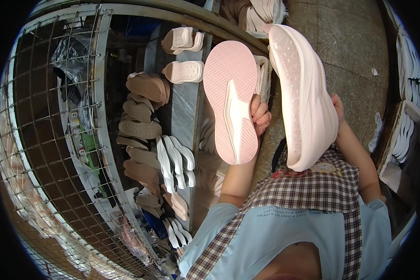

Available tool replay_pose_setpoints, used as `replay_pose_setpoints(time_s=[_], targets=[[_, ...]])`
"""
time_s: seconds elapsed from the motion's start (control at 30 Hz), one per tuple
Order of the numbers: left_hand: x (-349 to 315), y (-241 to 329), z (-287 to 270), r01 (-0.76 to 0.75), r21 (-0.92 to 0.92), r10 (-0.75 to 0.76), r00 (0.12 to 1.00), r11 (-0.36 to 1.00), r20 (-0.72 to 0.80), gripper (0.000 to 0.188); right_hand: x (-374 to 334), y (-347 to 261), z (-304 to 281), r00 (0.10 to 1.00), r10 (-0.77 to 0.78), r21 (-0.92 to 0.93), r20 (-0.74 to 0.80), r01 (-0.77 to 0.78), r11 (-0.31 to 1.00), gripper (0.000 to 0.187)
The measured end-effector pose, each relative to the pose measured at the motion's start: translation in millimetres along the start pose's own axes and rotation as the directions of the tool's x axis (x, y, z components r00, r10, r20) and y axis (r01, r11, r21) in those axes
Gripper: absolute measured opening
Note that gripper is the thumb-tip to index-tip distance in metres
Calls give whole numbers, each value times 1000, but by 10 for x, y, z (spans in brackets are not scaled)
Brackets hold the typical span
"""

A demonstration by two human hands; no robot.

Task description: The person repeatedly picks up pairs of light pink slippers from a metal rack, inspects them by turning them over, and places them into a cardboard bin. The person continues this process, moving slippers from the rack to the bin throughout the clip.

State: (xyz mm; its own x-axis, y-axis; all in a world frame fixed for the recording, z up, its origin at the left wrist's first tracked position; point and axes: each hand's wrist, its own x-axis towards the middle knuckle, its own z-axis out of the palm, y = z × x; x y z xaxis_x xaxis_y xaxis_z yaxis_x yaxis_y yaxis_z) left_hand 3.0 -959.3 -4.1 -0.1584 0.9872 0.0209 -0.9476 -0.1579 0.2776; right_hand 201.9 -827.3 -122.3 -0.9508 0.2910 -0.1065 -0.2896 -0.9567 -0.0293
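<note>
Head view. The left hand (260, 114) is closed on the right edge of a pink shoe sole (231, 100), fingers curled over its rim at mid-length. This sole is held upright with its ribbed tread side facing the camera; a white arrow-shaped insert runs down its centre. The right hand (338, 109) is mostly hidden behind a white shoe sole (303, 93); only part of it shows at the sole's right edge, gripping it from behind. The white sole is also held upright, its dotted underside turned left and its thick side wall facing the camera. The two soles are side by side, close together but apart, above a checked apron (312, 189) worn over a light blue shirt.

To the left, a grey metal conveyor surface (184, 107) carries rows of soles: brown soles (142, 126) in a stack and white soles (175, 156) standing on edge. A wire mesh guard (46, 140) lies further left. White soles in trays (406, 126) stand at the right edge, on a stone floor (350, 42).
</note>
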Motion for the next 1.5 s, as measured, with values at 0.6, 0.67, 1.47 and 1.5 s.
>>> replay_pose_setpoints(time_s=[0.6,0.67,1.47,1.5], targets=[[212,-174,35,341,700,349,927,-627,-139,113,625,-493,-225,917,333,-863,-218,-341,373,48],[238,36,-69,303,735,320,939,-607,-123,116,697,-470,-347,830,487,-815,-273,-468,342,50],[-1476,954,-2129,681,407,116,431,608,-895,66,1454,260,-2107,905,-258,-926,-339,-272,264,41],[-1537,1090,-2219,663,449,294,340,599,-893,62,1414,156,-2227,844,-317,-870,-432,-297,395,37]])
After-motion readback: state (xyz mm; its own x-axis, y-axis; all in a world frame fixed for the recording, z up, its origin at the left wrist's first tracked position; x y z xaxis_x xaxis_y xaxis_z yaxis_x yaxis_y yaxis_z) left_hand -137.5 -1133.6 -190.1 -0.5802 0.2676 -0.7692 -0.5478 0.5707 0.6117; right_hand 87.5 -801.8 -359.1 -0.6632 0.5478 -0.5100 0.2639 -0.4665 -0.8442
